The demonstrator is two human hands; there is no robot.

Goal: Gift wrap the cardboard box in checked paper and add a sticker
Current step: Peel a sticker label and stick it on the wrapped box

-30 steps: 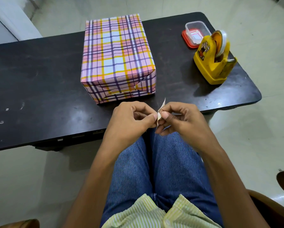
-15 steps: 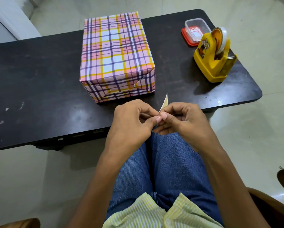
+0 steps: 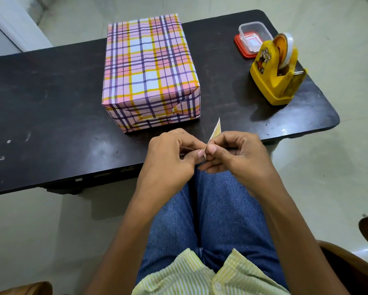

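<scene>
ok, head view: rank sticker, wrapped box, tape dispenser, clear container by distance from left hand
1. sticker, pinched by left hand
2. wrapped box, straight ahead on table
3. tape dispenser, right side
4. clear container, right rear, behind dispenser

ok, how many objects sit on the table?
3: wrapped box centre, red-lidded clear tub far right, yellow tape dispenser beside it, nearer. The box may hide something behind.

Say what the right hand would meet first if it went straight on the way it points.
The right hand points sideways at the left hand, both pinching the sticker slip between them. It would likely meet the left hand's fingertips at once; the wrapped box lies off that line.
</scene>
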